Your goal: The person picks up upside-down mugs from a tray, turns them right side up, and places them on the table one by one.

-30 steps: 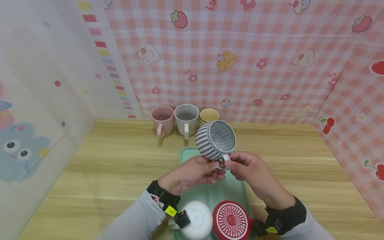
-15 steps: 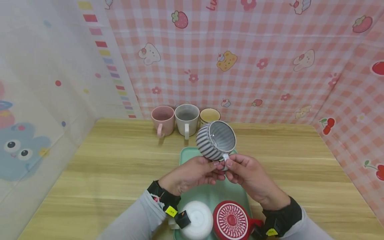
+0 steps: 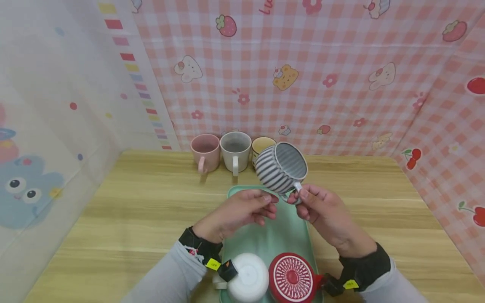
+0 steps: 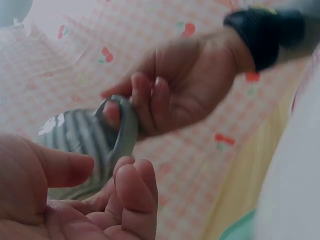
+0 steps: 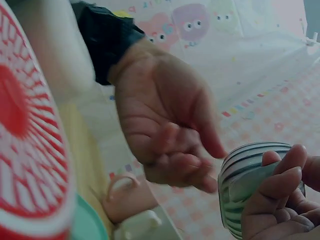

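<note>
A grey-and-white striped mug is held tilted above the green tray, its mouth facing up and to the right. My right hand pinches its handle between thumb and fingers, as the left wrist view also shows with the mug's handle. My left hand hangs just left of the mug, fingers relaxed and loosely bent with nothing in them. In the right wrist view a gap shows between the left hand's palm and its fingers, with the fingertips near the striped side.
At the back stand a pink mug, a light grey mug and a yellow mug, the last partly hidden. On the tray's near end, a white mug and a red mug lie bottom up. Patterned cloth walls surround the wooden table.
The striped mug has moved up and right with my right hand. My left hand has come off the mug and shifted slightly left. The other mugs stay put.
</note>
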Demonstrator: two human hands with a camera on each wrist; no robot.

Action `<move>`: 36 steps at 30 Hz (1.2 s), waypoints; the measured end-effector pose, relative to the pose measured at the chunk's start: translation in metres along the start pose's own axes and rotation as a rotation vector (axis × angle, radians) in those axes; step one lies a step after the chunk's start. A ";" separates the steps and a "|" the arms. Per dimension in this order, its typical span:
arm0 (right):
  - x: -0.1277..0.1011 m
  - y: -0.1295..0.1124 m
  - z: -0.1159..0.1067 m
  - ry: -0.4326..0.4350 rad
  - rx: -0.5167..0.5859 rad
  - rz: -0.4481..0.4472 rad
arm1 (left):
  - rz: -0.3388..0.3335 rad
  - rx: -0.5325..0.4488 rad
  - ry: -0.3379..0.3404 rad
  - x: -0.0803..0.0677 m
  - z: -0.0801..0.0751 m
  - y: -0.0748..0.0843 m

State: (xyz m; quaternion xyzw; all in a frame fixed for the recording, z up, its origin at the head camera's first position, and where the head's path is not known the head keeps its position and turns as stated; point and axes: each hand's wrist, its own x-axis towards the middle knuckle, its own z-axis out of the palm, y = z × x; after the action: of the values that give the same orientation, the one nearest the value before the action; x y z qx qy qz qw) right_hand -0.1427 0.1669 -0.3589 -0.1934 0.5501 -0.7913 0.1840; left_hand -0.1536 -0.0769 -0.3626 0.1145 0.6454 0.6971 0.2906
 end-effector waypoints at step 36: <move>0.092 0.043 -0.107 0.429 -0.087 0.156 | 0.062 1.110 0.519 -0.036 -0.044 -0.035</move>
State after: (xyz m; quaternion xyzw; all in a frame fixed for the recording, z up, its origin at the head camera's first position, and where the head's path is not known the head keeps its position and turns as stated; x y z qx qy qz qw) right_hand -0.2728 0.1919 -0.4244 0.0145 0.6233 -0.7733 0.1152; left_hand -0.1394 -0.1337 -0.3951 0.0940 0.9583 0.2700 0.0003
